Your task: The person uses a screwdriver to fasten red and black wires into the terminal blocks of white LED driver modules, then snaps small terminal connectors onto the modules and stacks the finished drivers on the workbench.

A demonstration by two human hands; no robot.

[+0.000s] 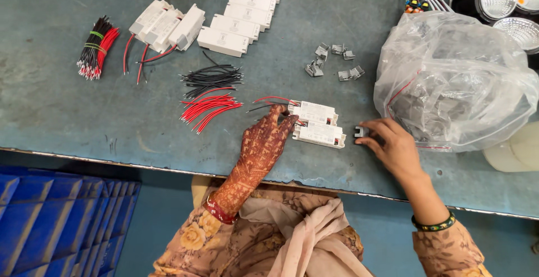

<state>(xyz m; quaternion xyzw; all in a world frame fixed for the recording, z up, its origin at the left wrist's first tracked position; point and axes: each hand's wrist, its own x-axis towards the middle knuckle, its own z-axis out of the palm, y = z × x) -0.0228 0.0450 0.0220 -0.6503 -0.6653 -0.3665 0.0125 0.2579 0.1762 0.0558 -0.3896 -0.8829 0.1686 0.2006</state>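
Note:
Two white rectangular driver boxes (318,124) lie side by side on the grey-blue table (67,103), red and black wires sticking out of their left ends. My left hand (266,142) rests on the table with its fingertips touching the left end of the boxes. My right hand (393,145) lies just right of them, fingers pinching a small grey clip (358,132) against the table.
Loose red wires (209,108) and black wires (212,78) lie left of the boxes. A tied wire bundle (96,48), more white boxes (238,13), several grey clips (332,62), a clear plastic bag (452,80) and lamp reflectors (508,1) surround them. Blue crates (56,226) stand below.

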